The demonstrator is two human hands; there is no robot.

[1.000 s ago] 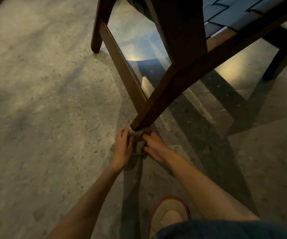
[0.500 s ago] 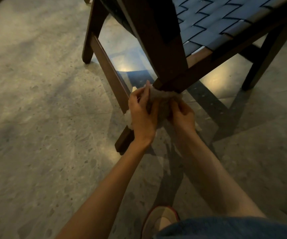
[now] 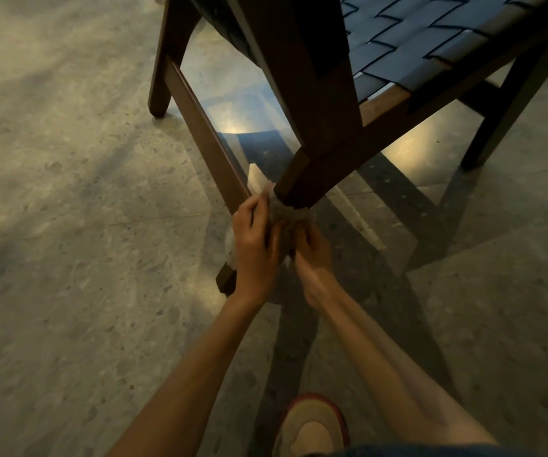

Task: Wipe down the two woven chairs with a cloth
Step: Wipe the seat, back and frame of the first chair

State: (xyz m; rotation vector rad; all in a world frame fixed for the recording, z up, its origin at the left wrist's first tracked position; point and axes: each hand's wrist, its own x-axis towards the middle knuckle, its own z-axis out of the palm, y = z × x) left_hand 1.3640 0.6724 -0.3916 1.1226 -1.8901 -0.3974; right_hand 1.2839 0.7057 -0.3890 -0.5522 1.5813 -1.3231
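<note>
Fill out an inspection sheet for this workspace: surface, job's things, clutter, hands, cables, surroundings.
Surface: speckled stone-look floor, with light patches and the chair's shadows on it.
Job's things: one woven chair with a dark wooden frame, standing on the floor; grey cloth wrapped round its near leg, just under the rail joint. No second chair seen.
Clutter: nothing seen.
Hands: left hand and right hand both grip the cloth on the leg; the right hand is blurred.
Cables: nothing seen.
Surroundings: the person's shoe at the bottom edge; the light is dim.
</note>
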